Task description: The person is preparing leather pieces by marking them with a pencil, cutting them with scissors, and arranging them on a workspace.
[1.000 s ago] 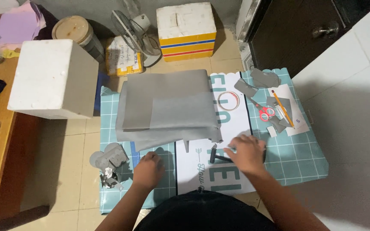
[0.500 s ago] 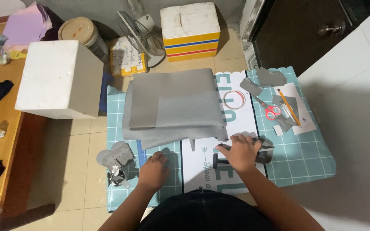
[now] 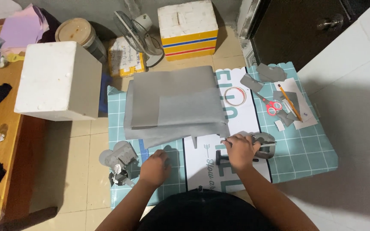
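Hiding a grey piece (image 3: 262,143) (shape unclear): right hand (image 3: 240,149).

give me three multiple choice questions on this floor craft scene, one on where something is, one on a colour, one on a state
1. Where do the scissors lie?
A. on the wooden table
B. on the teal grid mat, right of the grey sheets
C. on the white foam box

2. What colour are the scissors' handles?
A. red
B. green
C. black

3. How is the left hand?
A. raised, holding a pencil
B. resting on the mat, holding nothing
C. gripping the fan

Answers:
1 B: they lie on the mat, right of the stacked grey sheets.
2 A: the handle loops are red.
3 B: it rests on the mat below the sheets, while the right hand rests on a grey cut piece.
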